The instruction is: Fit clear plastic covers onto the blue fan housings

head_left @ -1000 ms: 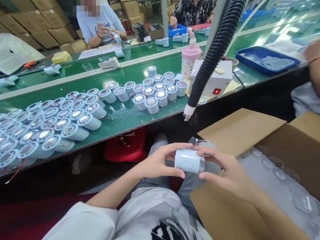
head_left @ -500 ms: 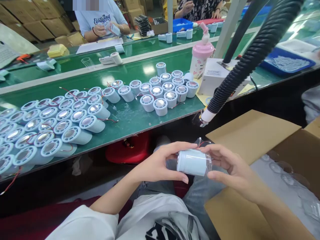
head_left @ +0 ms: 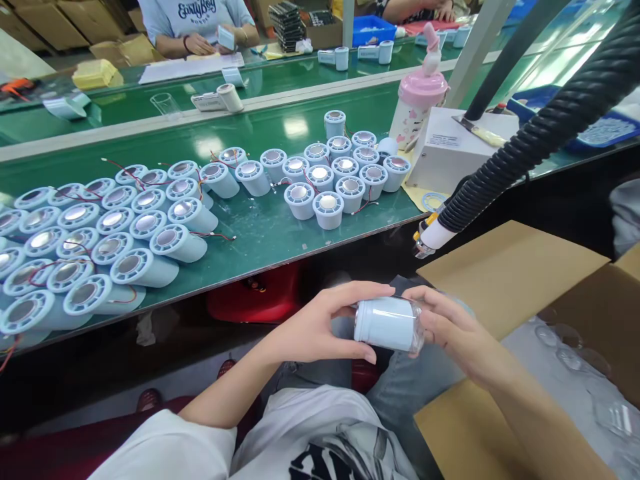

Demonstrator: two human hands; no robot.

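Left hand [head_left: 320, 327]: It grasps the pale blue cup [head_left: 385, 325], with fingers over the top and the thumb down low.
Right hand [head_left: 465, 333]: Its fingertips bend around the clear cover [head_left: 418, 337] on the cup's right end. They seem to pinch it, but I can't see every finger.
Blue cup: I find it on its side in both hands, left of the cardboard box [head_left: 515, 263].
Step now: From my far seat, I think the clear cover is being put on or made straight. I can't tell which.
Next move: I'd say it calls for a firm left hold and a soft, even push or turn from the right. The cover looks thin, so a hard squeeze might bend it.
Inside the box: Clear pieces [head_left: 617, 417] lie there.
Black hose [head_left: 540, 127]: Its white tip [head_left: 436, 235] hangs near the box's back flap.
Red stool [head_left: 253, 300]: It sits well left of the box.
Green bench [head_left: 260, 233]: It runs behind the box. Left of the box, many blue cups [head_left: 329, 203] sit on it in rows, some leaning.
White machine [head_left: 450, 157]: It stands behind the box, with a pink bottle [head_left: 417, 100] just past it.
Co-worker [head_left: 195, 33]: This person is far behind the box, to its left.
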